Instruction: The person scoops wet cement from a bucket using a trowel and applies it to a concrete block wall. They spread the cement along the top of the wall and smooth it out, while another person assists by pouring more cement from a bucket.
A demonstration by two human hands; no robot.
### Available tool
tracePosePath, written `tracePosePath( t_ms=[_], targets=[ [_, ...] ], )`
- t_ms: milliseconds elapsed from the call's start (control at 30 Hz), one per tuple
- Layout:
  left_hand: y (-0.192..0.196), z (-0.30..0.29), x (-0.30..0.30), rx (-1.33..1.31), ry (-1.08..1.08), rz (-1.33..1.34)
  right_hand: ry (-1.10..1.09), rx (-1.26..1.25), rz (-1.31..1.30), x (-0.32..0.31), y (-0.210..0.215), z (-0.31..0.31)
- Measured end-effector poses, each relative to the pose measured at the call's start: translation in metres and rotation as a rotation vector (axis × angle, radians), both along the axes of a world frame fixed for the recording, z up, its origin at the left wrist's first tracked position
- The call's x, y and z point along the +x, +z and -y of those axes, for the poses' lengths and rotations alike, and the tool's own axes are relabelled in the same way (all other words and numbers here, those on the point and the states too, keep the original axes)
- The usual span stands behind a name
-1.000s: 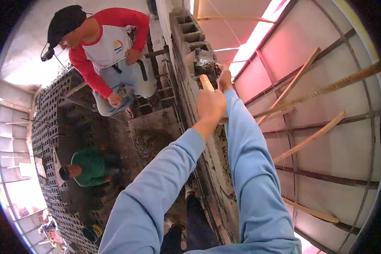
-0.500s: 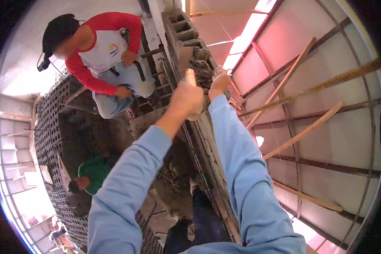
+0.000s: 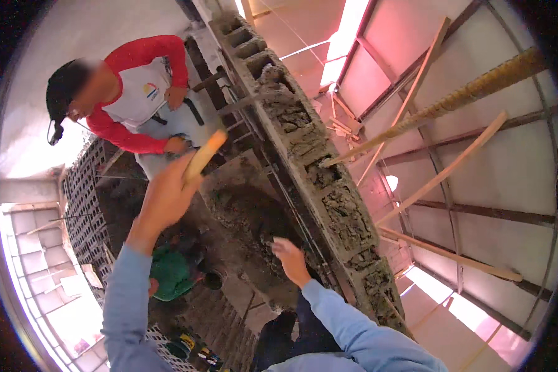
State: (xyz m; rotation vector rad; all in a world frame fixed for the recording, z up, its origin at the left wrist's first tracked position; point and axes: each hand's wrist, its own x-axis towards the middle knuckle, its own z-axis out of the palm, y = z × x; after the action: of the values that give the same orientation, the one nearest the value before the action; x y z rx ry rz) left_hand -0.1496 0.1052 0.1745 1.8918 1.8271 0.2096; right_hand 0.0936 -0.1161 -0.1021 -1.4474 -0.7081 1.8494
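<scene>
My left hand [image 3: 167, 198] is wrapped round the pale wooden handle [image 3: 204, 158] of what looks like a trowel, raised left of the block wall. The trowel's blade is too blurred to make out clearly. My right hand [image 3: 291, 261] is lower, on the near left side of the wall, with its fingers loosely apart and nothing visible in them. The grey hollow-block wall [image 3: 310, 146] runs diagonally from the upper middle to the lower right. Rough mortar fills several of its cells, while those at the far end are hollow.
A rusty steel bar [image 3: 440, 105] rises at a slant from the wall. Wooden braces [image 3: 452, 167] cross the right side. A person in red and white sleeves [image 3: 136, 93] crouches at upper left; another person in green [image 3: 170, 273] is below. Stacked blocks [image 3: 87, 186] stand at left.
My left hand has moved left, away from the wall, with the trowel. My right hand has come off the wall top and down toward me. The view has shifted, showing more of the wall.
</scene>
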Motion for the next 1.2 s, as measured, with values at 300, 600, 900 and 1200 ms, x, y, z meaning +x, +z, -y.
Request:
tracePosePath(
  t_ms=[300, 600, 900, 1200],
  targets=[
    [-0.072, 0.008, -0.05, -0.05, -0.024, -0.015, 0.865, -0.071, 0.641, 0.051, -0.036, 0.149],
    [-0.051, -0.05, -0.056, -0.026, -0.171, -0.129, 1.198, 0.064, 0.794, 0.056, -0.041, 0.174],
    [-0.014, -0.085, -0.037, 0.078, -0.29, -0.203, 1.18, 0.087, 0.831, 0.064, -0.048, 0.178],
    [0.064, -0.111, 0.024, 0.167, -0.338, -0.446, 1.153, 0.061, 0.852, 0.08, -0.049, 0.175]
  ],
)
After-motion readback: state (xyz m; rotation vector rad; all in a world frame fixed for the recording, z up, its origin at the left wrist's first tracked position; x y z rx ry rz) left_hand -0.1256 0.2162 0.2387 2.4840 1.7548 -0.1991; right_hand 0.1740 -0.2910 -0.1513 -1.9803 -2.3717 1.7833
